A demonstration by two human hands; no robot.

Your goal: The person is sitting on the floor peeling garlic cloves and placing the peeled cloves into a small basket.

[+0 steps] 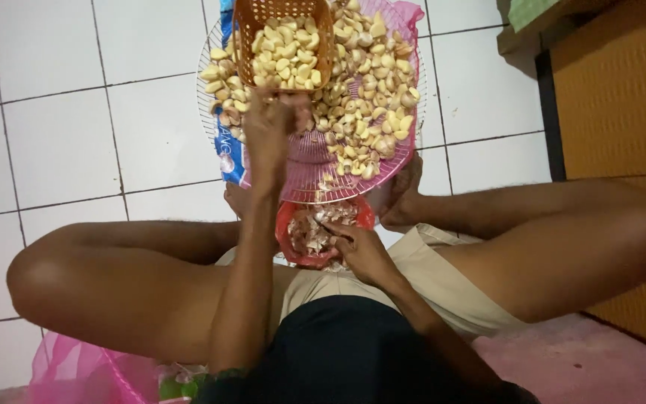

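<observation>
I sit cross-legged on a white tiled floor. My left hand (269, 126) reaches forward over a round pink wire tray (304, 176) covered with several garlic cloves (368, 90); its fingers pinch together just below an orange plastic basket (250, 22) full of peeled cloves, and I cannot tell whether a clove is in them. My right hand (360, 251) rests at the edge of a small red bowl (287, 217) holding garlic skins (312, 232), fingers curled on something small that looks like a thin blade.
A blue plastic bag (227, 153) lies under the tray's left side. A brown wooden cabinet (622, 90) stands at the right. Pink plastic (76, 374) lies behind my left knee. My bare legs and feet flank the bowl.
</observation>
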